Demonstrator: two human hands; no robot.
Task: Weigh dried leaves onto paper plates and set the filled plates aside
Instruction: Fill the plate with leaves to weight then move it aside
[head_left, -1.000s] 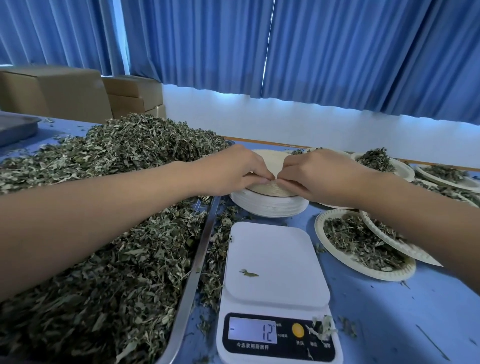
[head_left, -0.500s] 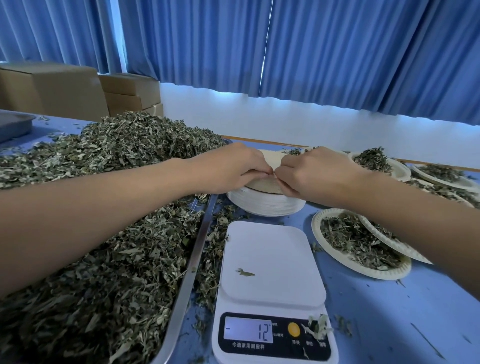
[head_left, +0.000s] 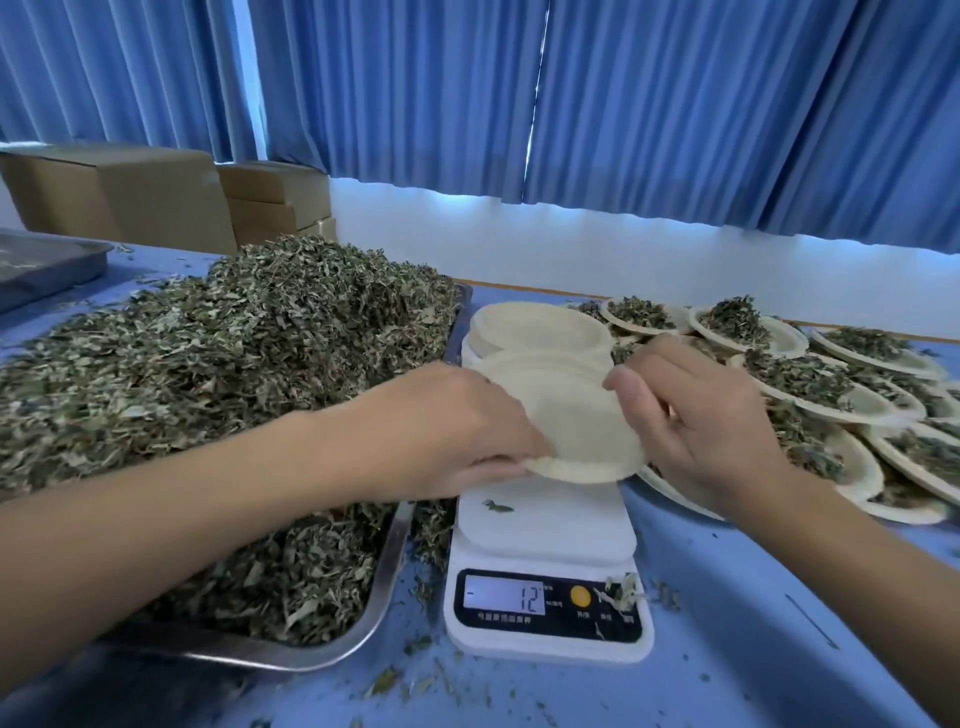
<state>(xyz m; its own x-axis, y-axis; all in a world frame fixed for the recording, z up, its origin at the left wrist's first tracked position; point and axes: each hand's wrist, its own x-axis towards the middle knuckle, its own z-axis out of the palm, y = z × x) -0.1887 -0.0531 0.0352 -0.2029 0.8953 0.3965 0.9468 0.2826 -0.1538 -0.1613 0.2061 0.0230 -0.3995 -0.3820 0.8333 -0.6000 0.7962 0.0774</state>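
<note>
A: Right at the front, leaf crumbs litter the blue desk (head_left: 727, 649), and the white scale (head_left: 545, 540) sits square in the middle.

B: Its display (head_left: 504, 592) shows 12, with a few leaf scraps beside the yellow button and one more on the platform.

A: To the left, a metal tray (head_left: 384, 587) is heaped with dried leaves (head_left: 234, 364), and some have spilled over its rim beside the scale.

B: Now the hands! Both are on one empty paper plate (head_left: 576, 421), held over the far end of the scale's platform.

A: The left hand (head_left: 447, 431) pinches the near-left rim, fingers curled in at the edge. The right hand (head_left: 696, 426) hooks its thumb over the right rim, fingers bent behind it.

B: Is the plate touching the scale? I can't tell from here.

A: Just behind it is the stack of plates (head_left: 540, 327), pale and empty on top, right against the tray's far corner.

B: And off to the right, filled plates (head_left: 831, 395) overlap one another in rows, each with a mound of leaves.

A: Far left, a second tray (head_left: 47, 260) sits on the desk's edge, with cardboard boxes (head_left: 130, 192) behind it.

B: Blue curtains (head_left: 623, 104) hang across the whole back.
</note>
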